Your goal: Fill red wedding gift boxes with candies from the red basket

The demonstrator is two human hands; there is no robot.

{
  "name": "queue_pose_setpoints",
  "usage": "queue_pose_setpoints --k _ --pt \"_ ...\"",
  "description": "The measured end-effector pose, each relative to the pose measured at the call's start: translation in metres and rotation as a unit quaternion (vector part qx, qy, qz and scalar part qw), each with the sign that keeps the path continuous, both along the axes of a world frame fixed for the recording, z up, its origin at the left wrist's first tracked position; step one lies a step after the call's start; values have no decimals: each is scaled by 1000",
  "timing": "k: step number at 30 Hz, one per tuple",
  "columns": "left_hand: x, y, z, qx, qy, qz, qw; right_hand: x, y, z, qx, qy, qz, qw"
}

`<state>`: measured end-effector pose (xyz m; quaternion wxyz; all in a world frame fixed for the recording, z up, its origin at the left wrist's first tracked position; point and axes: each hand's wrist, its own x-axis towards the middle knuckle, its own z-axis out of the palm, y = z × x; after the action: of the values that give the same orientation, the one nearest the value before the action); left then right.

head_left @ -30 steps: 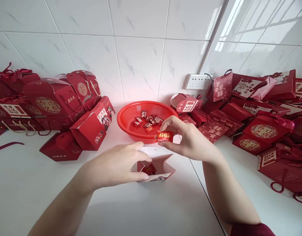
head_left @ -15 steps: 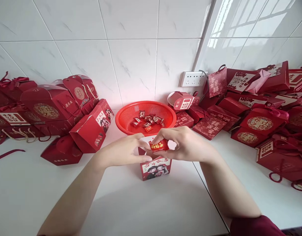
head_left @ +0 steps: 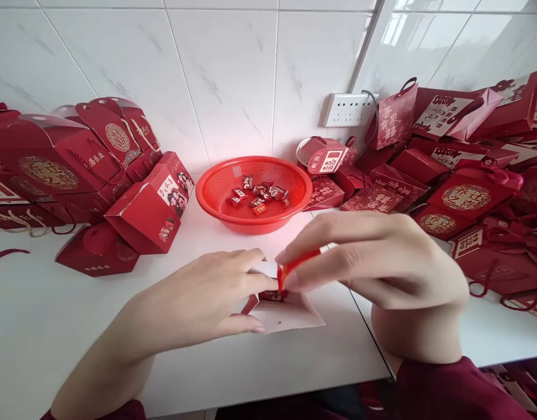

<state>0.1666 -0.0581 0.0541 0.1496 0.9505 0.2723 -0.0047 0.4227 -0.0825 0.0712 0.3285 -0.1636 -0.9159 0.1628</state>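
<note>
Tiled wall (head_left: 229, 76) at back; white bench (head_left: 207, 373) in front of it. On the bench, a right-hand pile of red boxes (head_left: 465, 198) and a left-hand pile of red boxes (head_left: 119, 137), with a round red basket (head_left: 211, 195) between them. Right hand (head_left: 377, 262): fingers pressed together, pinching one sweet. Left hand (head_left: 194, 297): thumb and fingers spread, touching the flaps at the left of an open box (head_left: 297, 315). The box stands on the bench before the basket, mouth up; its near flap leans out toward the person. Wrapped sweets (head_left: 260, 193) lie in the basket; more wrapped pieces (head_left: 272, 296) show inside the box. Held sweet (head_left: 298, 262): red wrapper, above the box mouth; long axis slanting, lower end pointing left toward the left fingertips, upper end to the right, partly hidden by the fingers.
</note>
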Motion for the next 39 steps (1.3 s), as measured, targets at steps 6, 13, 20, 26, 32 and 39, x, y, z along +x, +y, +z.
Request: queue_pose_setpoints --k 6,13,20,26,32,39 --pt "3 7 2 -19 41 4 999 -6 1 -6 -34 -141 3 989" --pt "3 6 -1 -22 13 -11 1000 -2 -3 -11 -65 -173 -66 981" --pt "2 3 -3 -10 11 -19 1000 -1 -4 -11 -62 -162 -79 982" --pt "-1 2 -6 10 18 -24 999 2 2 -21 -45 -171 -113 978" --pt "-2 9 3 12 30 26 999 -4 14 -26 -84 -199 -153 964" --pt "-5 38 2 46 17 109 993 -10 47 -33 -110 -153 -236 953"
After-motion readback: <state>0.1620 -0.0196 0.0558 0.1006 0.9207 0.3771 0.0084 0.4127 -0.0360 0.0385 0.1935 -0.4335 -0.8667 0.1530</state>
